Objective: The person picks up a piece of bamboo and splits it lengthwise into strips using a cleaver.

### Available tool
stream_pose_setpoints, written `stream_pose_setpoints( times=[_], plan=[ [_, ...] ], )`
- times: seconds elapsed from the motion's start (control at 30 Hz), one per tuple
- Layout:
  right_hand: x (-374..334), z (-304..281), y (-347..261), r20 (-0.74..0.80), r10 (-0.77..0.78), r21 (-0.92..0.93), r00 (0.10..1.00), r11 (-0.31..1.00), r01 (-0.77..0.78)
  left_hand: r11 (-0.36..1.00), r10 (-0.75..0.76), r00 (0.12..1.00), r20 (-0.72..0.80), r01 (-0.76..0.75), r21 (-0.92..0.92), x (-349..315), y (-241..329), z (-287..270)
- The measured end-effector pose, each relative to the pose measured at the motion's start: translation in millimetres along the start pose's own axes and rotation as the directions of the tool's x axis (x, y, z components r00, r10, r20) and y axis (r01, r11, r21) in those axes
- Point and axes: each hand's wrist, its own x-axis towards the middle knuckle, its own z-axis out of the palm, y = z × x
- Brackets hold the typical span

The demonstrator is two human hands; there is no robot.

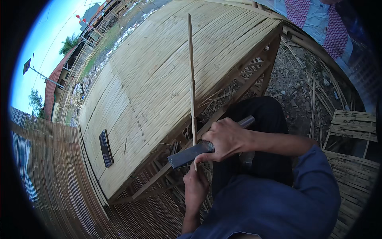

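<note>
My right hand (229, 137) is closed round the handle of a broad, dark-bladed knife (187, 156), whose metal handle end sticks out past my fist. The blade points left and lies across a long, thin bamboo strip (191, 79) near its lower end. My left hand (195, 185) pinches that end just below the blade; its fingertips are partly hidden. From there the strip runs up and away over the edge of a bamboo-slat platform (159, 59). My right thumb presses close to the strip beside the blade.
A dark phone (106, 148) lies on the platform at the left. Woven bamboo screening (51, 171) stands along the left side. My bent leg (258, 119) is beside the platform's lattice frame. Bamboo scraps (314, 95) litter the ground at right, near a slatted panel (354, 125).
</note>
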Motion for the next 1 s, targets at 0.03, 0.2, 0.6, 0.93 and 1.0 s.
stream_pose_setpoints(
  times=[0.03, 0.2, 0.6, 0.93, 1.0],
  plan=[
    [0.8, 0.9, 3.3, 0.006, 0.042, 0.028, 0.999, 0.999, -0.042, 0.998, -0.058, 0.998, 0.034, 0.058, -0.022, -2.6, 1.4, -1.8],
    [11.0, -15.8, 18.8, 0.049, 0.195, 0.1, 0.98, 0.975, -0.199, 0.999, 0.03, 0.999, -0.023, -0.031, -0.023, -6.2, -1.0, 3.4],
    [11.9, -10.4, 15.7, 0.017, 0.153, 0.046, 0.988, 0.987, -0.154, 0.999, -0.034, 0.999, 0.042, 0.035, -0.027, 3.4, -6.4, 0.8],
    [-7.2, 7.7, -7.2, 0.042, 0.048, -0.042, 0.998, 0.998, -0.046, 0.996, -0.066, 0.997, 0.036, 0.068, -0.065, 5.0, -1.2, 6.7],
    [-3.8, 2.9, 0.9, -0.047, 0.041, -0.032, 0.998, 0.999, -0.042, 0.999, -0.042, 0.999, -0.003, 0.042, -0.022, 6.9, 1.1, 8.0]
  ],
)
